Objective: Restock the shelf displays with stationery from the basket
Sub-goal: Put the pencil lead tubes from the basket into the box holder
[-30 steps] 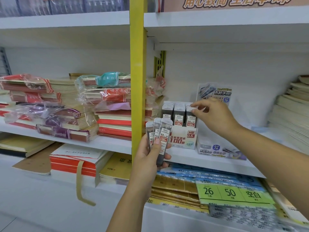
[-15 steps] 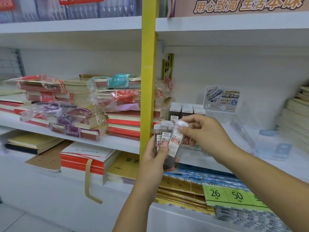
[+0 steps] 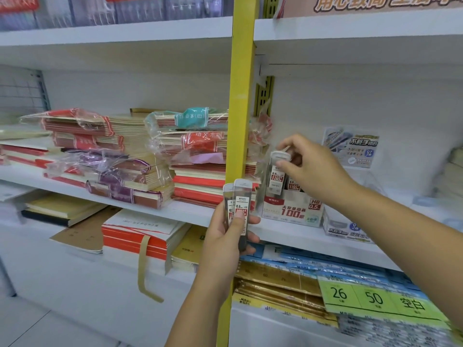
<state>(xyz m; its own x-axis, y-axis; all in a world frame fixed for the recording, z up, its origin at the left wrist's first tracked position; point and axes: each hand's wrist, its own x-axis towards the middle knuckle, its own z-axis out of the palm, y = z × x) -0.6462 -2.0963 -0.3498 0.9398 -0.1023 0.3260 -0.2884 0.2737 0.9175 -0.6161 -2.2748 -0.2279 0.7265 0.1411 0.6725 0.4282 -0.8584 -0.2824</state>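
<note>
My left hand [image 3: 226, 239] grips two pencil-lead tubes [image 3: 240, 205], dark with white caps and red-and-white labels, upright in front of the yellow shelf post [image 3: 241, 96]. My right hand [image 3: 309, 166] pinches the white cap of another lead tube [image 3: 276, 175] and holds it upright over the white display box [image 3: 292, 209] on the middle shelf. A few more tubes stand in that box behind my right hand. The basket is out of sight.
Wrapped stacks of exercise books [image 3: 160, 169] fill the shelf left of the post. A second small box [image 3: 345, 229] and a printed display card [image 3: 350, 146] stand right of the lead box. Below lie blue and gold packs and a green price tag [image 3: 375, 299].
My right hand pulled one tube out of the bunch in my left hand and carried it up and right to the display box. The left hand now holds two tubes.
</note>
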